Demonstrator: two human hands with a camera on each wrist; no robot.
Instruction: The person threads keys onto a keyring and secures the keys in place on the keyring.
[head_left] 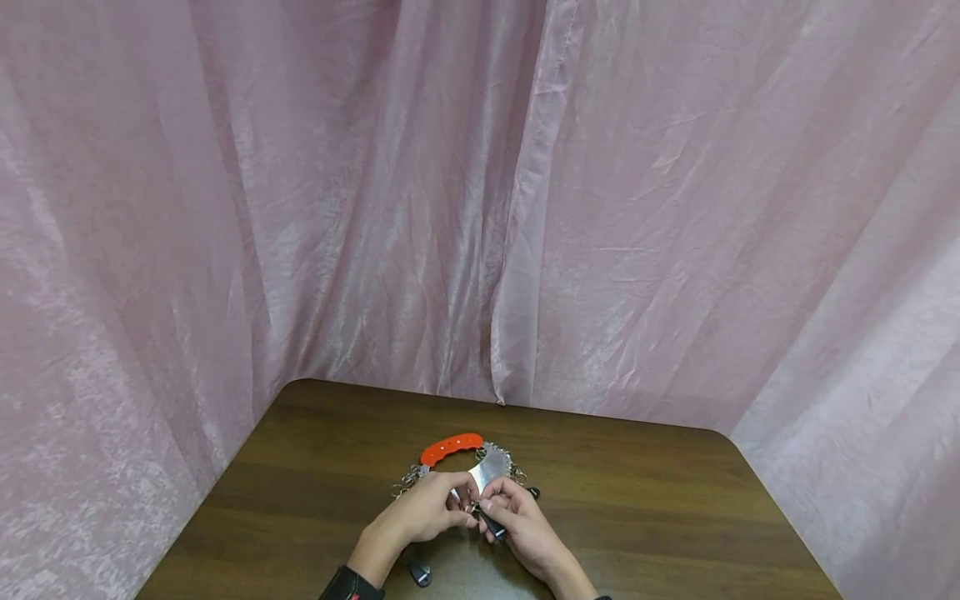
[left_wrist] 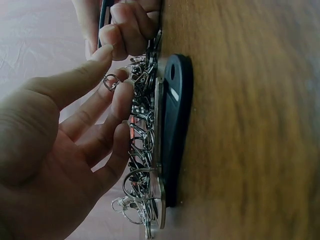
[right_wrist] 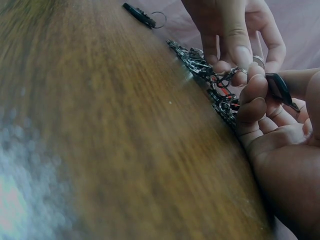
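An orange-handled ring (head_left: 452,448) with a silver metal plate (head_left: 491,467) lies on the table, with several small metal clasps (left_wrist: 142,110) hanging along its edge. My right hand (head_left: 528,533) pinches a black key fob (head_left: 492,525), seen also as a black fob (right_wrist: 280,90) in the right wrist view. Close against it, my left hand (head_left: 431,508) pinches a small metal ring or clasp (left_wrist: 111,82) between thumb and fingers. The hands meet over the plate's near side. Fingers partly hide where fob and metal piece come together.
One more black fob (head_left: 419,573) lies near the table's front, left of the hands. Another black fob (head_left: 533,492) lies right of the plate, seen with its split ring (right_wrist: 160,20). Pink curtains (head_left: 637,208) hang around the brown wooden table (head_left: 637,483).
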